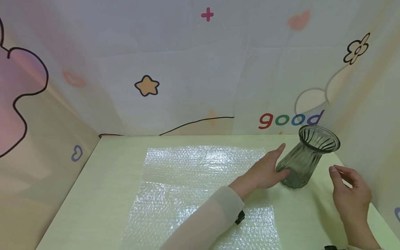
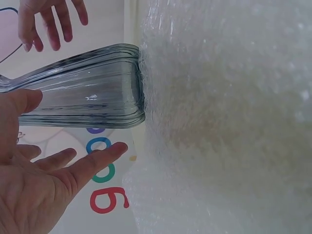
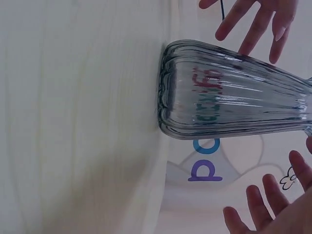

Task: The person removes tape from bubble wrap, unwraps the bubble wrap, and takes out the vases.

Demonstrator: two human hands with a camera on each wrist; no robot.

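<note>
A smoky grey ribbed glass vase (image 1: 307, 156) with a flared mouth stands upright on the pale table (image 1: 103, 194), near its back right corner. My left hand (image 1: 270, 168) reaches to the vase's left side with straight fingers, its thumb against the lower body. In the left wrist view that hand (image 2: 48, 180) is spread beside the vase (image 2: 92, 95), not curled round it. My right hand (image 1: 348, 184) hovers a little to the right of the vase, fingers loosely bent and holding nothing. The right wrist view shows the vase (image 3: 229, 105) between both hands, with my right fingers (image 3: 265, 202) apart from it.
A large sheet of bubble wrap (image 1: 200, 184) lies flat on the middle of the table, its right edge close to the vase's base. Cartoon-printed backdrop walls (image 1: 193, 69) enclose the table at the back and on both sides. The table's right edge runs just beyond my right hand.
</note>
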